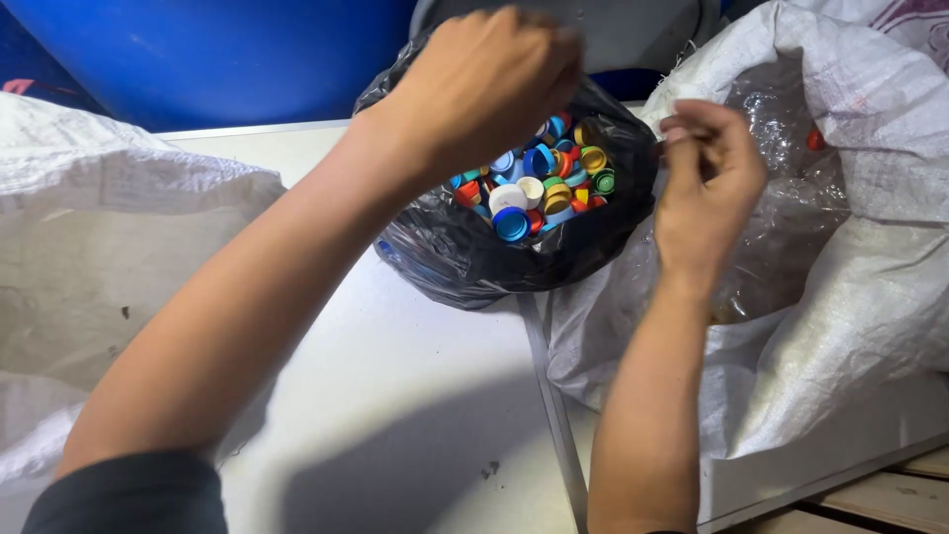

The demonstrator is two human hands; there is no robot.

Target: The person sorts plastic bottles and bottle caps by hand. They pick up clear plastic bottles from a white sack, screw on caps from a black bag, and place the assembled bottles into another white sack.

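My left hand (489, 79) hovers over a black plastic bag (474, 257) full of coloured bottle caps (539, 183); its fingers curl downward and what they hold is hidden. My right hand (710, 183) is raised beside the bag, at the mouth of a white woven sack (850, 297), with thumb and fingers pinched together on something too small to make out. Crumpled clear plastic bottles (791, 198) show inside that sack.
Another white woven sack (109, 227) lies at the left. All rest on a white tabletop (395, 396) with a seam running down it. A blue barrel (217, 54) stands behind. Wooden slats (870, 504) show at the bottom right.
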